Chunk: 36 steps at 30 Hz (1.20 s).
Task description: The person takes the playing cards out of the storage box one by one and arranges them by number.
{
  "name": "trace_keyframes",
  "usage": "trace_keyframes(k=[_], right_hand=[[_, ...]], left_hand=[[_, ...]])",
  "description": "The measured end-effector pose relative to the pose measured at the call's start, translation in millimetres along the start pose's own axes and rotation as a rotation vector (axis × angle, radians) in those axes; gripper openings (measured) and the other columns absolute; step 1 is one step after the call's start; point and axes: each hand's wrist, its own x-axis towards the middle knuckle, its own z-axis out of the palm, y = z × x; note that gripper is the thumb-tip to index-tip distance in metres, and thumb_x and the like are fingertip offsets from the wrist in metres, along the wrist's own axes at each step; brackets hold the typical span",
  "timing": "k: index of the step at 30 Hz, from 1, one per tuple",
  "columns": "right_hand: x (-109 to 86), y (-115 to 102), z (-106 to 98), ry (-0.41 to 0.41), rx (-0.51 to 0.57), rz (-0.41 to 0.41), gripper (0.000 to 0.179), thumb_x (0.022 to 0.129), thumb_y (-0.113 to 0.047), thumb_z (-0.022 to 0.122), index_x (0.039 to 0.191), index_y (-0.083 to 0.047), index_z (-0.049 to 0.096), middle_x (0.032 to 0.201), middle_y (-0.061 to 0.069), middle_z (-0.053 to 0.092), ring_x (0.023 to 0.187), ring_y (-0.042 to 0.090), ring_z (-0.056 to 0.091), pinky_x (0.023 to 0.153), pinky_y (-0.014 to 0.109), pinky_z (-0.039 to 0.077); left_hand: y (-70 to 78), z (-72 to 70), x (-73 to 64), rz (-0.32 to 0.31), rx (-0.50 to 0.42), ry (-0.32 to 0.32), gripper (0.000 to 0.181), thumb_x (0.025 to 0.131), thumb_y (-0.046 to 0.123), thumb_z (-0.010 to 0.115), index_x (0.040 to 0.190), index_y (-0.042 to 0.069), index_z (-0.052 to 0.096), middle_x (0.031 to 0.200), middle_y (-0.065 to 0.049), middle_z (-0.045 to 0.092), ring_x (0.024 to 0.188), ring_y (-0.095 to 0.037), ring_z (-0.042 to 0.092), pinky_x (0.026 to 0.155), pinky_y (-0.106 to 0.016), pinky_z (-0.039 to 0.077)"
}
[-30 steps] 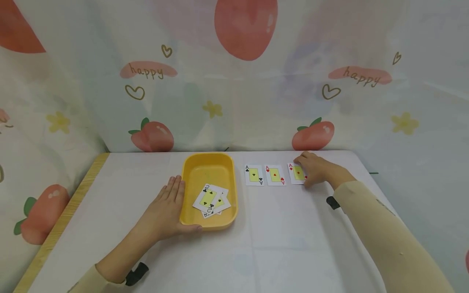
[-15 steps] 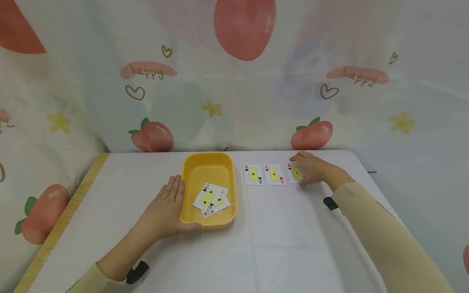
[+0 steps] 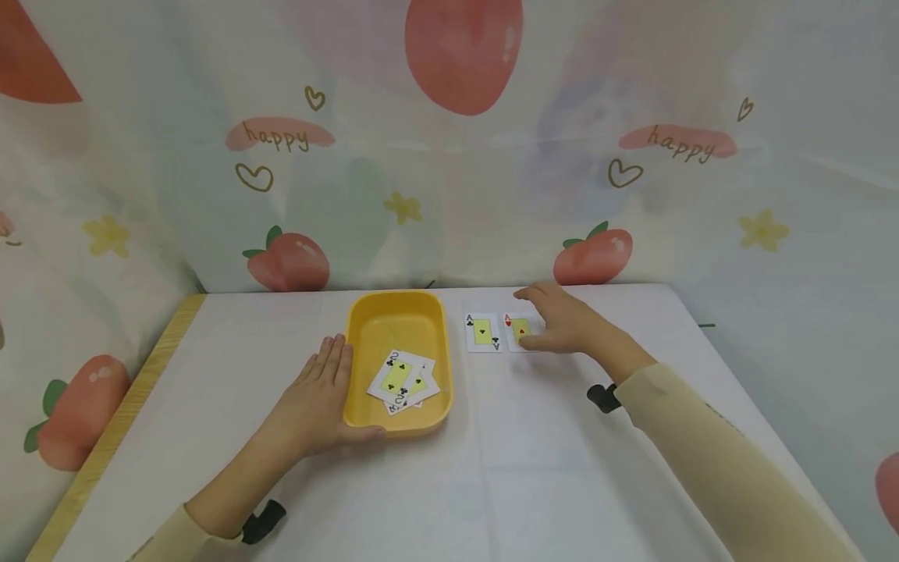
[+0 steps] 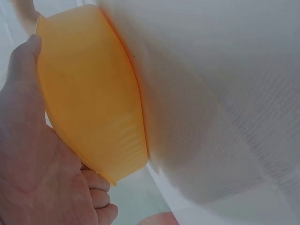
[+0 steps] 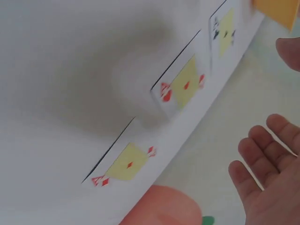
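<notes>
My left hand lies along the left side of a yellow plastic tray, its fingers straight against the wall and its thumb on the near rim. In the tray, a two of clubs overlaps other playing cards. My right hand, fingers spread and holding nothing, hovers over the row of aces right of the tray. It partly covers the ace of hearts in the head view, beside the ace of clubs. The ace of diamonds, hidden there by the hand, shows flat on the table in the right wrist view.
A white cloth covers the table, with a wooden edge bare along the left. Behind stands a curtain printed with fruit, hearts and flowers, close to the table's far edge.
My right hand has left the ace of diamonds and moved left over the ace of hearts, fingers spreading. My left hand has stayed against the tray.
</notes>
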Motion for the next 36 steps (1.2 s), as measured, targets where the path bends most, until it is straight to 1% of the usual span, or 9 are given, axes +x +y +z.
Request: trace_keyframes(k=[4, 8, 13, 19, 24, 28, 30, 33, 36], right_hand=[[-0.1, -31.9, 0.2, 0.043, 0.005, -0.033, 0.079, 0.078, -0.044, 0.072, 0.145, -0.009, 0.047, 0.145, 0.01, 0.046, 0.13, 0.027, 0.046, 0.106, 0.05, 0.045], [-1.3, -65.3, 0.5, 0.063, 0.017, -0.077, 0.078, 0.079, -0.046, 0.071, 0.142, -0.006, 0.049, 0.142, 0.01, 0.049, 0.127, 0.027, 0.048, 0.105, 0.047, 0.047], [-1.5, -101.4, 8.1, 0.062, 0.01, -0.109, 0.078, 0.08, -0.051, 0.07, 0.141, -0.007, 0.051, 0.141, 0.008, 0.051, 0.125, 0.025, 0.05, 0.103, 0.044, 0.049], [2.5, -137.1, 19.9, 0.042, -0.007, -0.163, 0.081, 0.079, -0.054, 0.07, 0.141, -0.005, 0.052, 0.139, 0.008, 0.051, 0.125, 0.023, 0.049, 0.108, 0.038, 0.045], [5.2, -158.5, 30.0, 0.011, -0.019, -0.203, 0.082, 0.078, -0.057, 0.068, 0.141, -0.006, 0.052, 0.134, 0.006, 0.053, 0.118, 0.019, 0.049, 0.108, 0.033, 0.045], [8.0, -170.1, 37.6, 0.009, -0.033, -0.222, 0.085, 0.076, -0.058, 0.07, 0.141, -0.006, 0.052, 0.132, 0.006, 0.054, 0.117, 0.019, 0.051, 0.107, 0.033, 0.045], [10.2, -175.0, 40.7, 0.007, -0.058, -0.225, 0.086, 0.076, -0.059, 0.07, 0.141, -0.005, 0.052, 0.132, 0.006, 0.054, 0.117, 0.019, 0.051, 0.107, 0.032, 0.046], [13.8, -181.2, 46.0, -0.011, -0.106, -0.212, 0.086, 0.076, -0.06, 0.07, 0.14, -0.004, 0.053, 0.129, 0.007, 0.055, 0.113, 0.019, 0.052, 0.104, 0.032, 0.048], [18.3, -185.1, 54.2, -0.049, -0.157, -0.177, 0.086, 0.075, -0.062, 0.07, 0.137, -0.004, 0.055, 0.126, 0.007, 0.056, 0.108, 0.018, 0.05, 0.099, 0.03, 0.05]], left_hand=[[-0.6, 0.5, -1.2, -0.002, 0.0, 0.001, 0.137, 0.067, 0.091, 0.054, 0.156, -0.007, 0.017, 0.164, -0.025, 0.012, 0.153, -0.039, 0.011, 0.12, -0.053, 0.023], [-1.7, 1.8, -1.8, -0.006, 0.007, -0.002, 0.14, 0.066, 0.095, 0.049, 0.156, -0.007, 0.017, 0.164, -0.025, 0.012, 0.153, -0.039, 0.011, 0.121, -0.053, 0.023], [-2.0, 3.0, -2.6, -0.009, -0.004, -0.008, 0.142, 0.065, 0.096, 0.048, 0.156, -0.007, 0.017, 0.164, -0.026, 0.012, 0.153, -0.039, 0.01, 0.121, -0.053, 0.023], [-1.9, 1.3, -3.6, -0.007, -0.003, -0.01, 0.14, 0.066, 0.095, 0.05, 0.155, -0.008, 0.018, 0.164, -0.026, 0.013, 0.153, -0.04, 0.011, 0.12, -0.054, 0.024], [-2.2, 1.1, -2.8, 0.003, -0.004, -0.005, 0.138, 0.067, 0.094, 0.051, 0.155, -0.008, 0.018, 0.164, -0.026, 0.012, 0.153, -0.04, 0.011, 0.12, -0.054, 0.023], [-2.8, 2.1, -1.4, 0.014, -0.001, 0.005, 0.14, 0.066, 0.097, 0.044, 0.155, -0.007, 0.018, 0.164, -0.026, 0.013, 0.153, -0.04, 0.012, 0.12, -0.053, 0.024], [-3.2, 2.5, -0.7, 0.02, -0.001, 0.013, 0.141, 0.066, 0.099, 0.04, 0.155, -0.007, 0.018, 0.164, -0.026, 0.013, 0.153, -0.04, 0.012, 0.12, -0.053, 0.024], [-3.6, 2.8, 0.1, 0.028, 0.0, 0.018, 0.141, 0.066, 0.1, 0.037, 0.155, -0.008, 0.018, 0.164, -0.026, 0.013, 0.153, -0.04, 0.012, 0.121, -0.053, 0.024], [-3.8, 2.6, 0.0, 0.031, -0.001, 0.016, 0.141, 0.066, 0.1, 0.037, 0.155, -0.008, 0.018, 0.164, -0.026, 0.013, 0.153, -0.04, 0.012, 0.121, -0.052, 0.024]])
